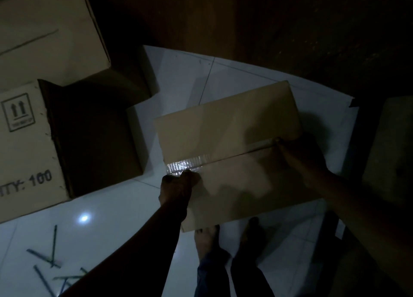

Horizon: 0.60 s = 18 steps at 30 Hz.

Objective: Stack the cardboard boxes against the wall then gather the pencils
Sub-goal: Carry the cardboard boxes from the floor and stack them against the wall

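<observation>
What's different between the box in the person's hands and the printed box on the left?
The carried box is plain, with shiny tape along its top seam; the printed box bears an arrows symbol and the number 100. The carried box is gripped at both ends by the left hand and right hand; the printed box sits untouched on the tiled floor. Both are brown cardboard.

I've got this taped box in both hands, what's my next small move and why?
Likely carry the taped box left toward the printed box and the larger box beyond it. The left hand and right hand hold its opposite edges, and the scattered pencils come second.
</observation>
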Available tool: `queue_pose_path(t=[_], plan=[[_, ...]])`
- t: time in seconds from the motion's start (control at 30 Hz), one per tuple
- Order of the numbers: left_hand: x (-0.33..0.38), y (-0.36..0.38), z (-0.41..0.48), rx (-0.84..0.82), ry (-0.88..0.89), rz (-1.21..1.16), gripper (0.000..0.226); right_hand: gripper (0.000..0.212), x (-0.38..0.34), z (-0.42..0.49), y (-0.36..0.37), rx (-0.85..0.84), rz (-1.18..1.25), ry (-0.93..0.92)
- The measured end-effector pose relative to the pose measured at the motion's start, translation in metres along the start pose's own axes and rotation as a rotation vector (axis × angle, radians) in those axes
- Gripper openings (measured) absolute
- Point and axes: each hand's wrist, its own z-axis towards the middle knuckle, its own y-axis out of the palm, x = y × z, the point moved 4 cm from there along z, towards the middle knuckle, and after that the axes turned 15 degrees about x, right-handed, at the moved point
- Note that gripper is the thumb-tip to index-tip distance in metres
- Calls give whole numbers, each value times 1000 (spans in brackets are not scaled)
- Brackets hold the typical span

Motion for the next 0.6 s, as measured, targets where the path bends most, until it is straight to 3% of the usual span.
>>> queue_pose_path(t=[0.2,0.4,0.5,0.6], plan=[[1,-30,-4,13,21,-23,58,118,-8,-27,-19,-1,34,3],[9,-64,-12,-28,113,-108,65,107,-25,-55,-62,-12,103,16],[18,-92,-29,-38,184,-137,45,93,-40,-85,-96,53,162,-1],[28,-129,-53,-48,241,-162,55,103,-47,-114,-136,90,199,6]])
